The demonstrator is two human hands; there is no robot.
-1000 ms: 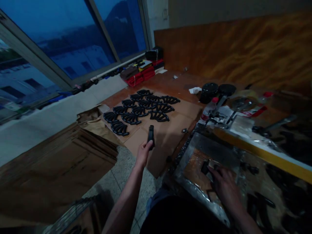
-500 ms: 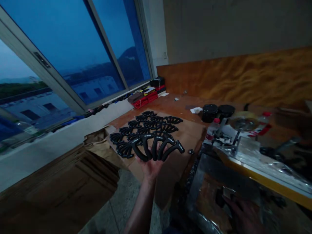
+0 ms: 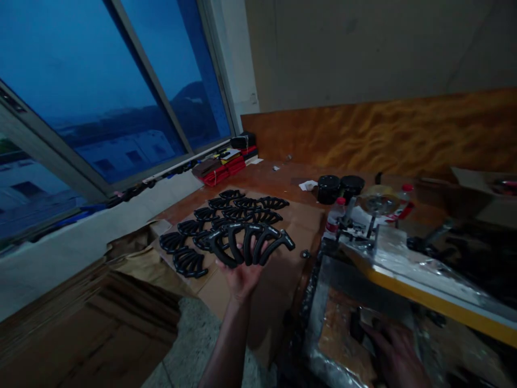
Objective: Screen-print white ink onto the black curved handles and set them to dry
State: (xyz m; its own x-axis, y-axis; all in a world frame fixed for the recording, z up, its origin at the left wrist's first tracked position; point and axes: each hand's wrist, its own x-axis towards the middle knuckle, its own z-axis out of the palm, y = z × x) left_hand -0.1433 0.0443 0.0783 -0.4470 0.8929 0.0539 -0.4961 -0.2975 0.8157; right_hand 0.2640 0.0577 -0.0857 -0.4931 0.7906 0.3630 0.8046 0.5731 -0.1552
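My left hand is closed around several black curved tube-like pieces, spread like a fan with white lettering on their upper ends. It holds them above a sheet of brown cardboard, where more fans of the same black pieces lie in rows. At lower right my right hand is in shadow, its fingers bent at a small dark block on a brown, film-covered plate. What those fingers grip is too dark to make out.
A machine with a yellow-edged bar reaches over the right side. Behind it stand a red-capped bottle, a tape roll and two black tubs. Red folders lie by the window; flattened cardboard is stacked at lower left.
The view has swung to the right, so the scene sits further left. My left hand still holds the fanned black pieces, and my right hand stays by the dark block.
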